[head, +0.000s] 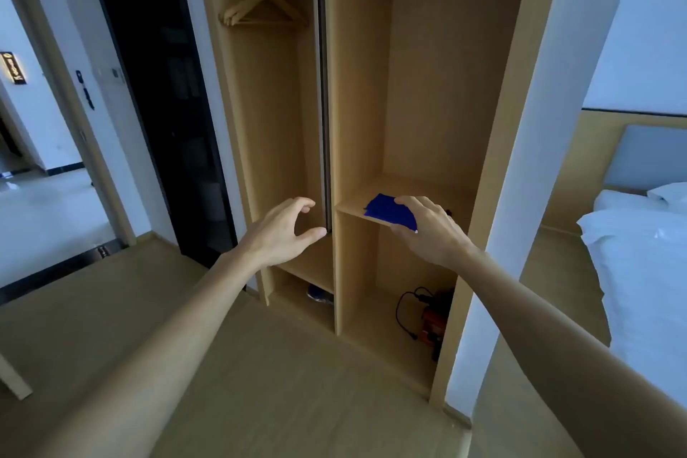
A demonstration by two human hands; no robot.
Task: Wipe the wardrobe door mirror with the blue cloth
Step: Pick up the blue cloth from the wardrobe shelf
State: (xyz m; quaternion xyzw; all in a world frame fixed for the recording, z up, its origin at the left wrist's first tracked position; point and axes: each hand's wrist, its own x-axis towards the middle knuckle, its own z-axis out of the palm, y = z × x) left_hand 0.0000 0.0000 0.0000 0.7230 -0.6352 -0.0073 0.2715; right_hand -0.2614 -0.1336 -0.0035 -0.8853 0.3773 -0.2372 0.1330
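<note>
A folded blue cloth lies at the front of the middle shelf in the wardrobe's right compartment. My right hand is closed over its right side, fingers on top and thumb under the shelf edge. The mirror door is seen edge-on as a thin dark vertical panel beside the wardrobe's centre divider; its mirror face is hidden. My left hand hovers open just left of the door's lower edge, fingers and thumb curved apart, holding nothing.
Wooden hangers hang on the rail in the left compartment. A shoe sits low on the left, and an orange device with a black cable on the bottom right. A bed stands at right; an open doorway at left.
</note>
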